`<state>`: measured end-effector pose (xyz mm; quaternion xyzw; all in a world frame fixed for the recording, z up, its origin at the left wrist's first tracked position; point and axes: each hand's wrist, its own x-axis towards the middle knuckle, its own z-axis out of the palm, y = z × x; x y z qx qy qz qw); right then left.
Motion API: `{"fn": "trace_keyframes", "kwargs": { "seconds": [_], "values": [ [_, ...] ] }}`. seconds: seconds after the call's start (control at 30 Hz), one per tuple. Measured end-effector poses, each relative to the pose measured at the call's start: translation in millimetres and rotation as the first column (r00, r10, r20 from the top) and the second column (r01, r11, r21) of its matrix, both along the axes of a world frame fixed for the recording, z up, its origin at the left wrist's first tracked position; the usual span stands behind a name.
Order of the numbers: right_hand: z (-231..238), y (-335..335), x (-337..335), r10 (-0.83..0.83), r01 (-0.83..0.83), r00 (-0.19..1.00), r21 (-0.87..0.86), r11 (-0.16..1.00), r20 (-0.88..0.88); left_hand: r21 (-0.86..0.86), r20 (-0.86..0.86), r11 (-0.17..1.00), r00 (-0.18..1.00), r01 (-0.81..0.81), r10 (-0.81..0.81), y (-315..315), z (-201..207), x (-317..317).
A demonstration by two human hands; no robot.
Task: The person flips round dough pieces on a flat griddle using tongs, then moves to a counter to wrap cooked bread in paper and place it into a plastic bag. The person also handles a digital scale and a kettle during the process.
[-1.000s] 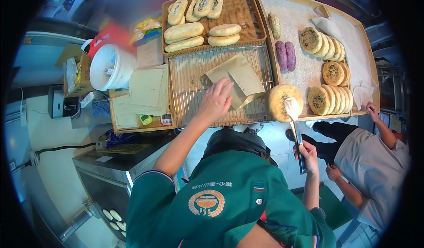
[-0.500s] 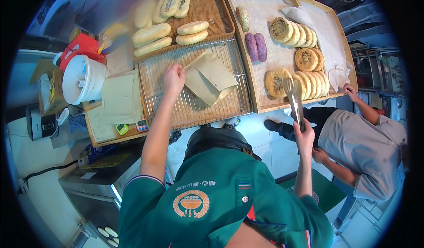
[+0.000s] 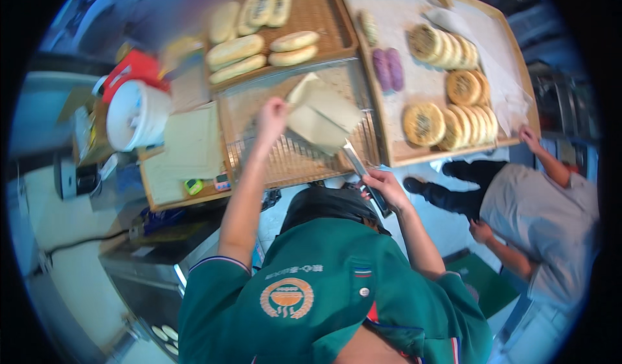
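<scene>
My left hand (image 3: 273, 114), slightly blurred, pinches the left edge of a brown paper bag (image 3: 327, 118) above the wire rack (image 3: 285, 163). In my right hand (image 3: 387, 188) is a pair of metal tongs (image 3: 354, 158) with a dark handle end. The tongs point up and left to the bag's lower right corner. Their tips are out of sight at the bag, and I cannot tell whether they are inside it. Just right of the tongs is the wooden tray (image 3: 421, 157), with round flatbreads (image 3: 424, 124) in rows and two purple rolls (image 3: 387, 69).
Long pale breads (image 3: 236, 50) lie in a brown woven tray (image 3: 317, 21) behind the rack. At left are a white bucket (image 3: 133, 121), a red box (image 3: 136, 69), a stack of paper bags (image 3: 191, 144) and small timers (image 3: 193, 186). A person in grey (image 3: 538, 215) stands at right, one hand on the tray edge.
My right hand has swung left with the tongs, from above the flatbreads to the paper bag. The left hand still holds the bag's edge. The whole view has shifted slightly.
</scene>
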<state>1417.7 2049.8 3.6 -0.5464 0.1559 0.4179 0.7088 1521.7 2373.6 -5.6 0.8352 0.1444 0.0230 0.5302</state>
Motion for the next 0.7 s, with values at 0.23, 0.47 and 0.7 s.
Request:
{"fn": "trace_keyframes", "kwargs": {
  "seconds": [0.23,0.47,0.7],
  "values": [
    [27.1,5.8,9.6,0.129,-0.116,0.959,-0.066,0.991,0.254,0.203,0.272,0.930,0.930,-0.306,0.246,89.2,17.6,-45.3],
    [44.2,-1.2,13.1,0.166,-0.157,0.961,-0.057,0.986,0.223,-0.040,0.078,0.679,0.675,-0.733,0.733,260.8,0.1,-108.4],
    [52.7,4.4,9.5,0.169,-0.152,0.954,-0.085,0.985,0.249,0.828,-0.395,0.561,0.735,0.025,0.551,328.2,-13.2,-217.3]
  ]
}}
